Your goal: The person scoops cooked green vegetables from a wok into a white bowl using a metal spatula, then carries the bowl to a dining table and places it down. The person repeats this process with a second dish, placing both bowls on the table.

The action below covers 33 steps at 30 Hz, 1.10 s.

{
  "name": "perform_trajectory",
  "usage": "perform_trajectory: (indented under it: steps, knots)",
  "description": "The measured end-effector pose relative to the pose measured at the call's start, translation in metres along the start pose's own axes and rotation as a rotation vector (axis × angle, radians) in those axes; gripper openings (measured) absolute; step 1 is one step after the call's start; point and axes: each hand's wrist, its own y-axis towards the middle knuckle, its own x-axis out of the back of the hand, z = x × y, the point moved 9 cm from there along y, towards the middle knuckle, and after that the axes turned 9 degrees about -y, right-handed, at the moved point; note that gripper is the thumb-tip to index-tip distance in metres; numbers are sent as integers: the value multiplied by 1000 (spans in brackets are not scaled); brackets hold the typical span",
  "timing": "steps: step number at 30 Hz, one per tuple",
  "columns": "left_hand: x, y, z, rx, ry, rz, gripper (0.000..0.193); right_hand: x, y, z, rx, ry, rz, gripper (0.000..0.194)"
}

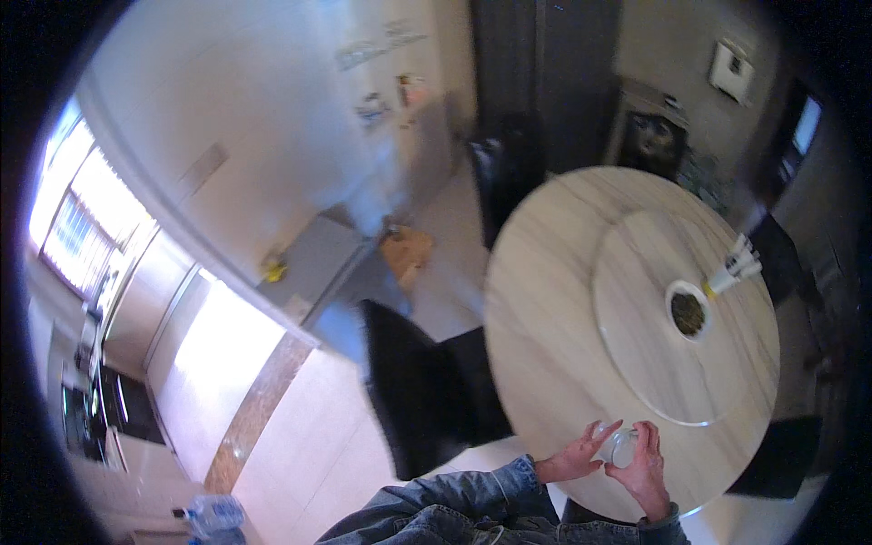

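Near the front edge of a round, wood-grained or marble-patterned table, both hands are around a small clear glass or jar. My left hand grips its left side, with the fingers reaching along the rim. On the right side, my right hand curls its fingers and thumb about it. Whether the glass holds anything cannot be made out. Farther back, on the raised round turntable, sits a white bowl of dark green bits.
Beside the bowl is a white cup-like holder with pale sticks. Black chairs stand around the table. A water bottle is at lower left. A brown cardboard piece lies by the far wall, and a kitchen counter lies left.
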Motion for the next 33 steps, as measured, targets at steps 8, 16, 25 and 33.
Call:
perform_trajectory:
  steps: [8, 16, 25, 33]
  knots:
    - [233, -213, -144, 21, -158, -658, 89, 57, 9, 320, 582, 125, -2, 90]
    - [377, -456, -89, 110, -87, -1214, 55, -131, 86, 639, 936, 224, 151, 96]
    - [591, -673, -84, 300, 72, -1444, 37, -427, 282, 917, 739, 96, 268, 78]
    - [741, -792, -57, 349, -54, -1548, 35, -543, 442, 944, 395, -206, -25, 110]
